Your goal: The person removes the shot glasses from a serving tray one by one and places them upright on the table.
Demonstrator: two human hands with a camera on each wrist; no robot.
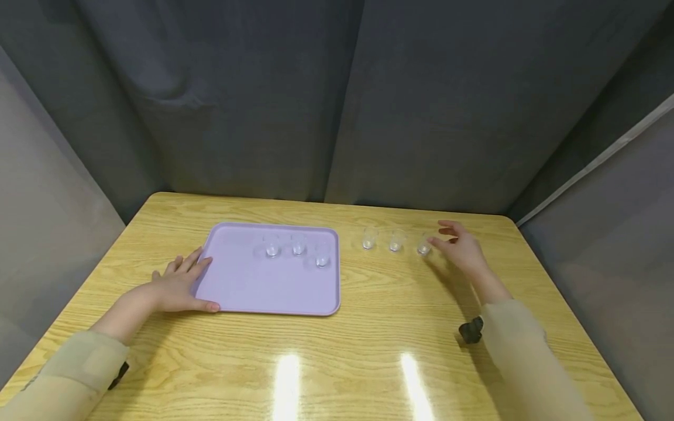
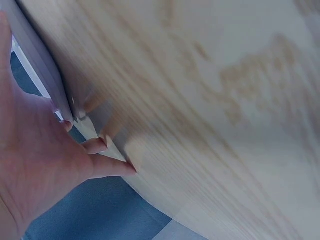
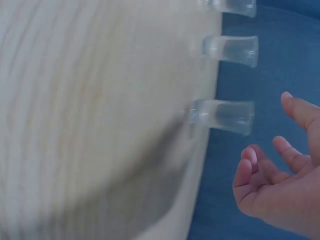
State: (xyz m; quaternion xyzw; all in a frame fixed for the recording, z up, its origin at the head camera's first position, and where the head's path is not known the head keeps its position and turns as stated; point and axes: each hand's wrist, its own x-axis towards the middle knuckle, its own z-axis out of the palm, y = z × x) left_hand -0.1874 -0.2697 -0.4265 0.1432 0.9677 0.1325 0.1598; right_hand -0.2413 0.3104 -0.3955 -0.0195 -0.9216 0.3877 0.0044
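Note:
A lilac tray [image 1: 247, 286] lies on the wooden table [image 1: 337, 356] with three small clear glasses on it [image 1: 272, 247] [image 1: 298, 244] [image 1: 322, 255]. Three more clear glasses stand in a row on the table to its right [image 1: 369, 238] [image 1: 395, 240] [image 1: 423, 244]. My left hand [image 1: 179, 285] rests flat on the table, its straight fingers against the tray's left edge [image 2: 47, 75]. My right hand [image 1: 459, 244] hovers open just right of the rightmost glass [image 3: 222, 116], fingers loosely bent, holding nothing.
Grey curtains close off the back and both sides of the table. Bare wood stretches along the front, with two glare spots. A dark wrist-camera mount [image 1: 471, 330] shows at my right sleeve.

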